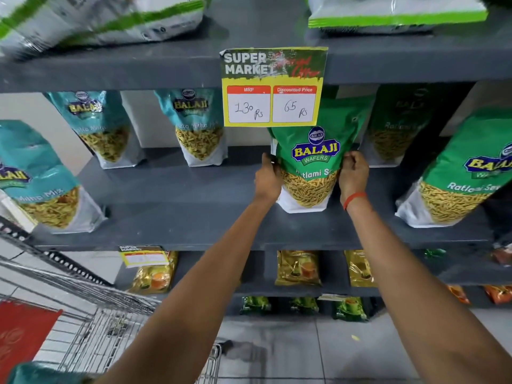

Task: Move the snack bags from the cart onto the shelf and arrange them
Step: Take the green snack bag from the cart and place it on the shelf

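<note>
A green Balaji Ratlami Sev bag stands upright on the grey middle shelf, just under a yellow price sign. My left hand grips its left edge and my right hand, with a red thread at the wrist, grips its right edge. More green bags stand to the right: one at the front and one further back. Teal Balaji mix bags stand along the shelf's left half. The wire cart sits at the lower left, with a teal bag corner showing at the bottom edge.
The price sign hangs from the upper shelf, where white-and-green bags lie. Lower shelves hold gold packets and dark green packets. A red mat lies on the tiled floor beyond the cart.
</note>
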